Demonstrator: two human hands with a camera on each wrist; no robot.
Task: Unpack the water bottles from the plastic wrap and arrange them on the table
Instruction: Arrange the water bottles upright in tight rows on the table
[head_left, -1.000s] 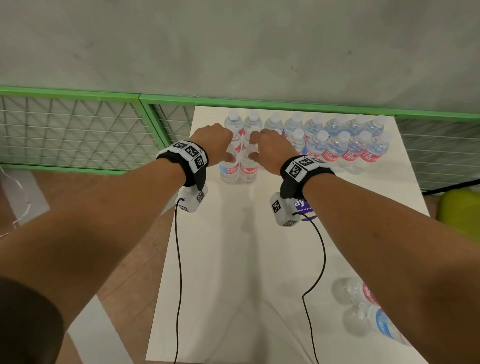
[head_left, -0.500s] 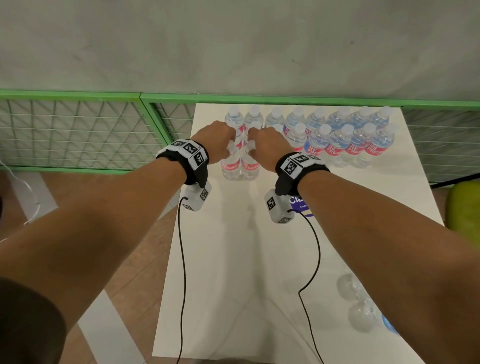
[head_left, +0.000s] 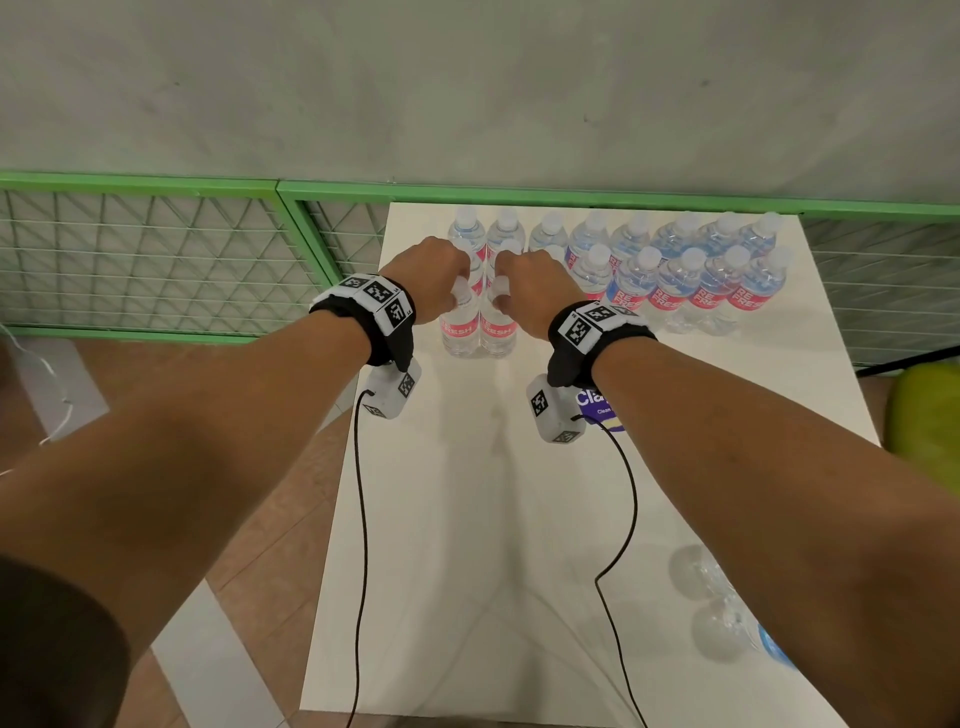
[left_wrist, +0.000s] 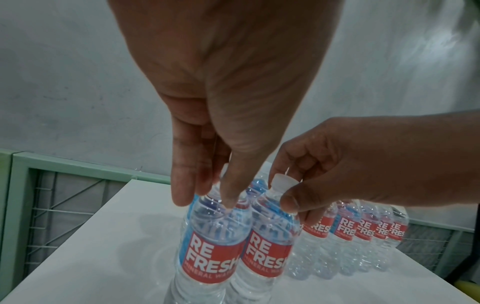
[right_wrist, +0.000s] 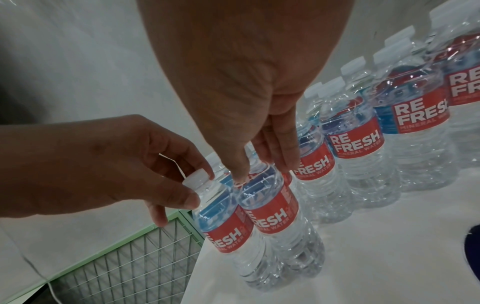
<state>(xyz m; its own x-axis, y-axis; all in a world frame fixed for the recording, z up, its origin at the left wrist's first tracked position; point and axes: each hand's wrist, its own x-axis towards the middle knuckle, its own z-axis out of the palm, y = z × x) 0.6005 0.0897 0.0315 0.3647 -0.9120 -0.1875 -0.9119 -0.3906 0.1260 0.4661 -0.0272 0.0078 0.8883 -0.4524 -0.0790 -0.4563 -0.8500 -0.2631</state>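
Observation:
Two clear water bottles with red REFRESH labels stand side by side near the table's far left edge. My left hand (head_left: 435, 283) pinches the white cap and neck of the left bottle (head_left: 460, 327). In the right wrist view its thumb and fingers close round that cap (right_wrist: 196, 179). My right hand (head_left: 527, 286) holds the right bottle (head_left: 497, 330) the same way, fingers curled round its cap (left_wrist: 283, 183). Both bottles rest upright on the white table (head_left: 467, 519).
Two rows of several upright bottles (head_left: 675, 275) line the far edge to the right. Two bottles (head_left: 717, 613) lie on their sides at the near right, partly under my right arm. A purple printed patch (head_left: 597, 405) lies under my right wrist. A green mesh fence (head_left: 156, 260) borders the table.
Both hands stay on the tops of the same two bottles. The head view has drifted a little; the bottles have not visibly moved.

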